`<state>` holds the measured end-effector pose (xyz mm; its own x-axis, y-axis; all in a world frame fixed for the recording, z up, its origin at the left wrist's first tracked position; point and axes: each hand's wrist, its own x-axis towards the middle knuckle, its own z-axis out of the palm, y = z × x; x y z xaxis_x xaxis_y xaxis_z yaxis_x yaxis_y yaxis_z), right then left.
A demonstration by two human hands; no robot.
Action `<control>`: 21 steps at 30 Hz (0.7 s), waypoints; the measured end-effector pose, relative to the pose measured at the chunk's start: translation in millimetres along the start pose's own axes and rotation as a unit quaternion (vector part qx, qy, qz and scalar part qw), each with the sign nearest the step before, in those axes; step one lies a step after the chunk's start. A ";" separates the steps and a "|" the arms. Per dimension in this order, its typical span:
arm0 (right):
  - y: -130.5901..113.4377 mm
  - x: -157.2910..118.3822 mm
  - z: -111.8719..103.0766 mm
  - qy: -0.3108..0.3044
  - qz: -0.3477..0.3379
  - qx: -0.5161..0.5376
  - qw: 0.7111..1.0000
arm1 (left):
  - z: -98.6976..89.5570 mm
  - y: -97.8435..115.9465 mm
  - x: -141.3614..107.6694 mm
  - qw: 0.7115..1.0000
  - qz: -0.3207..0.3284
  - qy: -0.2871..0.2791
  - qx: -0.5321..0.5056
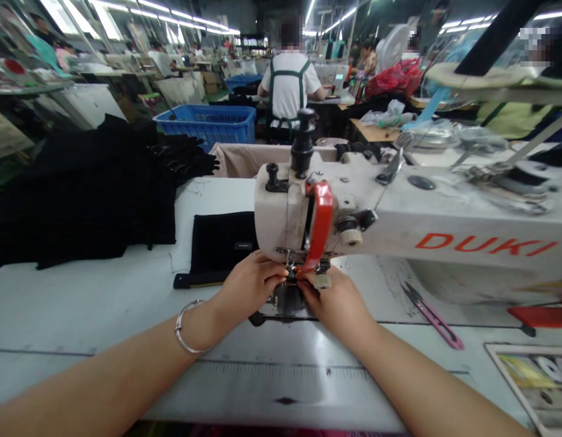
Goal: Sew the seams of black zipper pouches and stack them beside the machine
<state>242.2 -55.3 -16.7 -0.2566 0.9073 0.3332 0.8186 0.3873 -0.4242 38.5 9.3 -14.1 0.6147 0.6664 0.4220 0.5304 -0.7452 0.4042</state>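
Below red guard [321, 221] — snips [434, 318] nearby — left hand [247, 282] and right hand [339, 297] pinch, hold unclear.

The table [90, 309] carries a sewing machine [381, 206], black fabric [220, 243], pink snips [427, 311].

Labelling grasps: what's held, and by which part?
Can't tell: left hand and right hand nearly meet under the sewing machine head; anything pinched is indistinct.
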 end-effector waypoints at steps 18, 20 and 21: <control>-7.8 3.9 -1.9 0.041 -0.013 -0.016 0.999 | -12.6 -19.4 2.2 0.999 0.011 -0.030 0.027; -6.2 2.5 -3.6 0.052 -0.025 0.002 0.998 | -30.3 -18.4 -5.7 0.995 0.010 -0.076 0.057; -5.2 0.9 -4.6 0.058 -0.029 0.015 0.998 | -41.0 -14.4 -15.8 0.991 0.005 -0.106 0.076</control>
<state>240.1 -57.2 -10.3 -0.2399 0.8591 0.4521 0.7884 0.4441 -0.4257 -2.8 10.4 6.7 0.7208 0.6505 0.2393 0.5954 -0.7579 0.2666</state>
